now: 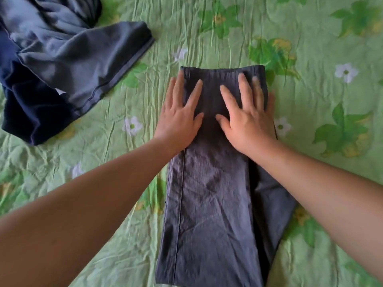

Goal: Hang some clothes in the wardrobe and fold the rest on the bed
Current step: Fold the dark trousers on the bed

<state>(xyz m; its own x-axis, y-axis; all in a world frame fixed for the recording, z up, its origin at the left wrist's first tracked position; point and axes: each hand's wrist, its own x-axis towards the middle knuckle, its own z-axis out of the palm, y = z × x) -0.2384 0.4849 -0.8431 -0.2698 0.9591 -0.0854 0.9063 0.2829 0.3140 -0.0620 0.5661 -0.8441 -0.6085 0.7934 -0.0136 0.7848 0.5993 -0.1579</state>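
Fingers [193, 95] of the left hand [179, 121] lie straight and spread apart, flat on the far end of the trousers [211, 193]. The right hand [250, 121] lies the same way just beside it, its fingers [244, 88] fanned out and palm down. Neither hand grips anything; both press on the cloth, with the two thumbs near each other over its middle. The outermost left finger lies along the trousers' left edge, and the right little finger reaches past the right edge onto the bed [310, 48].

The grey trousers are folded lengthwise into a long strip that runs from under the fingers back toward the person. Its far edge sits just beyond the fingertips. Below the right wrist a lower layer of the same cloth sticks out to the right of the top layer.

Under everything is the bed's creased green sheet, printed with leaves and white flowers. Far to the left of the left fingers and beyond them, well apart from the trousers, a grey garment [83, 59] lies crumpled over a navy garment [31, 112].
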